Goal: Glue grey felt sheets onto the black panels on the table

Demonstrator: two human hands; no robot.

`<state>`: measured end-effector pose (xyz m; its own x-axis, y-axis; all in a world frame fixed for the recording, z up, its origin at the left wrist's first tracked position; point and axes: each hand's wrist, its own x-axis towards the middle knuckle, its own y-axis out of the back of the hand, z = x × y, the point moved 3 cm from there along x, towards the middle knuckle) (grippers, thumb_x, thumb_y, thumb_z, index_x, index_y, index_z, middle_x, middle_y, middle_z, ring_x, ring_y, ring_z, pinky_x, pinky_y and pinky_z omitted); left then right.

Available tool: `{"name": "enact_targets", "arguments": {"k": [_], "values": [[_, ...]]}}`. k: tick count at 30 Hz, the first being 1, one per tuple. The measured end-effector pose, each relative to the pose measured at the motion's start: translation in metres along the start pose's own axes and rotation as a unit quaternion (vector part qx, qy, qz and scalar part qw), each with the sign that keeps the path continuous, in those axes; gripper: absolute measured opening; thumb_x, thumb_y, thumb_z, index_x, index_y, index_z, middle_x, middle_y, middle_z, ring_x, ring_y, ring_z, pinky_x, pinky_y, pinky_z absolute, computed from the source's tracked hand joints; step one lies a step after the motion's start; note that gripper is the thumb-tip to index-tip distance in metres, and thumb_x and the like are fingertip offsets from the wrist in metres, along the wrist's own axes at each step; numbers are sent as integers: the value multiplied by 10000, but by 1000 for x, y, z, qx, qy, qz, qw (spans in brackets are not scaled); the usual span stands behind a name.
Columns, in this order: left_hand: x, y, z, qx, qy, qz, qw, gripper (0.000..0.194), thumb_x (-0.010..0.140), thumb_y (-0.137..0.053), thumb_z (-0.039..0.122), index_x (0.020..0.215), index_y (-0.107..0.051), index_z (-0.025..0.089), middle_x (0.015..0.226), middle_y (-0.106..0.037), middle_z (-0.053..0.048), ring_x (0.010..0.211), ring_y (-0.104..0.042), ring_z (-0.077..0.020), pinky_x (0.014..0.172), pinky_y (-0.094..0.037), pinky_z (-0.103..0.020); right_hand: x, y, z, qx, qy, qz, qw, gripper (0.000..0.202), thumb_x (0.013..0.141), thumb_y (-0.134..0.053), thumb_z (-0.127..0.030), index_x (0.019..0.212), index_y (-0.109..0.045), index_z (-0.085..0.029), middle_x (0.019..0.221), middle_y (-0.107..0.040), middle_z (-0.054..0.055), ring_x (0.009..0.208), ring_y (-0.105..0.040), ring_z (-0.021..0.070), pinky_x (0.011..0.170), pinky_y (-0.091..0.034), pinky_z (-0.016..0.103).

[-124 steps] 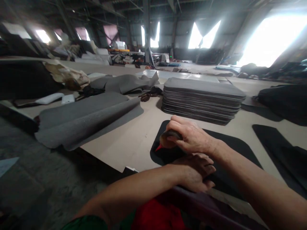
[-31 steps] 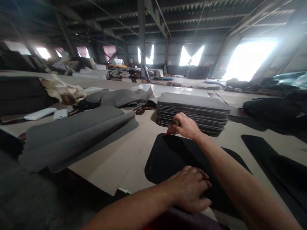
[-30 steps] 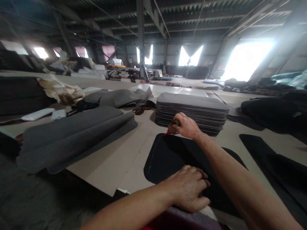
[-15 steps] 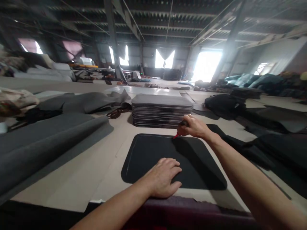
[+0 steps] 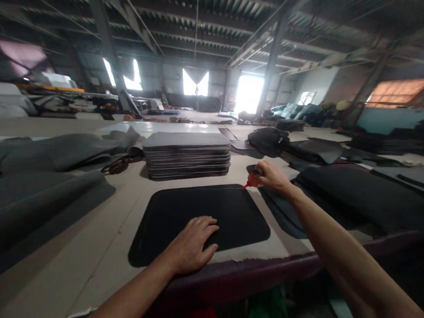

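One small bottle (image 5: 254,179) at the corner of a dark sheet (image 5: 228,216)

One hand, the right hand (image 5: 270,176), is curled around the bottle, gripping it so that its red nozzle (image 5: 245,186) slants down to the left. The tip is at the sheet's far right corner; from where I stand I cannot tell whether it touches. A thin pale line runs along the sheet's far edge, close to the nozzle.

The left hand (image 5: 195,243) grips nothing. It lies palm down across the near edge of the sheet, fingers loosely spread, thumb pointing right.

The sheet itself, black and round-cornered, lies flat on the pale table (image 5: 109,247), just in front of the person. Maroon cloth (image 5: 238,277) runs along the table's near edge. Just beyond the sheet stands a neat stack (image 5: 187,157) of grey pieces with similar rounded corners. Left of the stack is some brown cord (image 5: 115,166), and nearer on that side a folded grey cloth (image 5: 49,207). Dark material (image 5: 354,194) is spread to the right, with a black bundle (image 5: 268,141) farther back. Bright windows glow beyond.
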<state>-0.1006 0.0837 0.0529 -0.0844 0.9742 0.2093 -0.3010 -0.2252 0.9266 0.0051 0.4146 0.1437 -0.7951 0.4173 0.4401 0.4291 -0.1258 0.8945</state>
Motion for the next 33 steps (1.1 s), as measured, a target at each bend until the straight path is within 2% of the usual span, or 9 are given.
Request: {"name": "enact_targets", "arguments": {"k": [9, 19, 28, 33], "values": [[3, -3, -4, 35, 1, -9, 999, 419, 950, -535, 382, 1348, -531, 247, 1456, -484, -62, 1367, -405, -247, 1170, -331, -475, -44, 18, 2, 26, -25, 1, 999, 190, 806, -558, -267, 987, -578, -213, 1005, -599, 45, 813, -563, 193, 636, -345, 274], [3, -6, -6, 50, -21, 8, 998, 405, 961, -514, 399, 1333, -547, 241, 1442, -505, -74, 1346, -437, -262, 1140, -361, -481, -111, 43, -2, 57, -33, 2, 998, 204, 770, -563, -207, 972, -545, -229, 999, -585, 24, 861, -577, 190, 704, -393, 276], [6, -5, -4, 62, -30, 9, 998, 408, 965, -493, 407, 1322, -565, 224, 1432, -515, -94, 1330, -456, -272, 1117, -386, -486, -172, 62, -14, 111, -54, 19, 992, 174, 774, -573, -211, 945, -550, -232, 941, -554, 17, 816, -555, 181, 708, -408, 287], [5, -5, -3, 62, -30, 7, 998, 405, 958, -500, 404, 1313, -578, 223, 1423, -526, -94, 1325, -463, -276, 1128, -376, -494, -185, 64, -13, 114, -51, 34, 992, 153, 818, -568, -246, 969, -550, -235, 946, -556, 28, 816, -560, 192, 716, -424, 300]]}}
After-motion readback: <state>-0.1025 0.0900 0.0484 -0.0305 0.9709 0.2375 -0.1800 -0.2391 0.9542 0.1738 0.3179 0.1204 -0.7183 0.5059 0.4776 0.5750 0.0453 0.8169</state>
